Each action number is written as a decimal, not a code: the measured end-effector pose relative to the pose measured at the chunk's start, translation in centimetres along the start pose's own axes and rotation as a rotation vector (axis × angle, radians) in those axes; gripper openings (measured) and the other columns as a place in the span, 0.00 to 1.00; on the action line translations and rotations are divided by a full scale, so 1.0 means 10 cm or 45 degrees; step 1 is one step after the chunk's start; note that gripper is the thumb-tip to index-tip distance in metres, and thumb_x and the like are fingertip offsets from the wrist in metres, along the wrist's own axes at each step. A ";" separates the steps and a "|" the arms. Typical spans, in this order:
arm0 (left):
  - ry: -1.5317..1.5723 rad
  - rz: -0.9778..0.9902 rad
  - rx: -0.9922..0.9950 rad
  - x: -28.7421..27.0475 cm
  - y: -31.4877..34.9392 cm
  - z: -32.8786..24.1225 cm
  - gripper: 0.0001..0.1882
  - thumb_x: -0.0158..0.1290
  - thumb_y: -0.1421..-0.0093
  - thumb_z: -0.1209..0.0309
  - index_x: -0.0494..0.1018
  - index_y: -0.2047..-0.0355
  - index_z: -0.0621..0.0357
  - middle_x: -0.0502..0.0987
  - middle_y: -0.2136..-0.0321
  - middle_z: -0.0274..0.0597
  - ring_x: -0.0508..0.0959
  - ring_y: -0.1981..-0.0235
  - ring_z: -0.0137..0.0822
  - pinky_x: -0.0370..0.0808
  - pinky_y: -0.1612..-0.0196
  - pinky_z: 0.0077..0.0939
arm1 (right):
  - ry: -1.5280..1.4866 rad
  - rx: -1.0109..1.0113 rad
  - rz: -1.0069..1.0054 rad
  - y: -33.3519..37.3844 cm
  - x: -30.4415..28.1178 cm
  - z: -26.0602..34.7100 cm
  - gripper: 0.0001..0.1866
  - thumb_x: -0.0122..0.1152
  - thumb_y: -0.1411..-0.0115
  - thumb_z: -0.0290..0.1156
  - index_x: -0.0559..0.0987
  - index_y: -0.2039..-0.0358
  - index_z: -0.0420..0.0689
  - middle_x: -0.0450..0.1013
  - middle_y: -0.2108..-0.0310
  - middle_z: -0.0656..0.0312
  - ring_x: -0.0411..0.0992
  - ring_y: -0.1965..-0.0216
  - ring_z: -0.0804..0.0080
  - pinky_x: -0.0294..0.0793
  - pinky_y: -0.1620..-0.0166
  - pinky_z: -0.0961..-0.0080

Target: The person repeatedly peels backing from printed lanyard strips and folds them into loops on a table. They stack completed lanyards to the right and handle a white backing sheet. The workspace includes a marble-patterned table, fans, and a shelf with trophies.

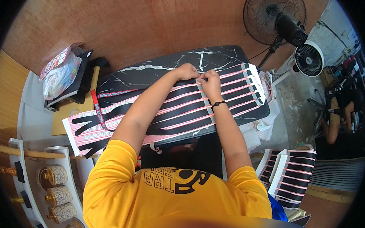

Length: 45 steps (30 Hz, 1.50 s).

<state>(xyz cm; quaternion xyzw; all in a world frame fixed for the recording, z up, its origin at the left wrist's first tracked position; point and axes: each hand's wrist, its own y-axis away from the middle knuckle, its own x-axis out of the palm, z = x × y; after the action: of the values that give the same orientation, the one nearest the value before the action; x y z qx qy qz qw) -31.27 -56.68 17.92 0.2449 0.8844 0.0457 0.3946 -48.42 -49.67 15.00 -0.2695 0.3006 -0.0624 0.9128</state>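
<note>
Across the black marbled table [151, 74] lies a long sheet of pink printed ribbons [129, 115] with black straps [172, 123] laid in parallel rows over it. Pale grey strips [207, 106] cross the rows. At the sheet's far edge my left hand [187, 72] is curled closed, its fingertips close to those of my right hand [210, 83]. My right hand is pinched at the far end of one grey strip. Whatever sits between the fingertips is too small to make out. A red printed ribbon [98, 108] hangs loose over the sheet's left part.
A plastic bag [62, 78] rests on a black device at the left. Two fans [309, 59] stand at the back right. More striped sheets [291, 178] lie at the lower right. Gold-lidded jars [60, 196] fill a white shelf at lower left. Another person [341, 110] sits far right.
</note>
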 end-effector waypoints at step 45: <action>-0.725 -0.416 0.539 -0.13 0.57 -0.40 0.18 0.68 0.54 0.67 0.75 0.63 0.50 0.74 0.56 0.39 0.72 0.50 0.43 0.62 0.50 0.44 | -0.422 0.191 0.153 -0.03 -0.21 -0.08 0.38 0.69 0.57 0.13 0.72 0.43 0.47 0.62 0.41 0.55 0.69 0.59 0.71 0.73 0.58 0.78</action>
<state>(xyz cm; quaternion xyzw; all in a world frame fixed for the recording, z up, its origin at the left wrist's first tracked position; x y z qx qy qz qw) -31.15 -51.85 23.03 0.1800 0.7566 -0.2711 0.5671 -50.56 -49.75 15.71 -0.1888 0.1561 0.0154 0.9694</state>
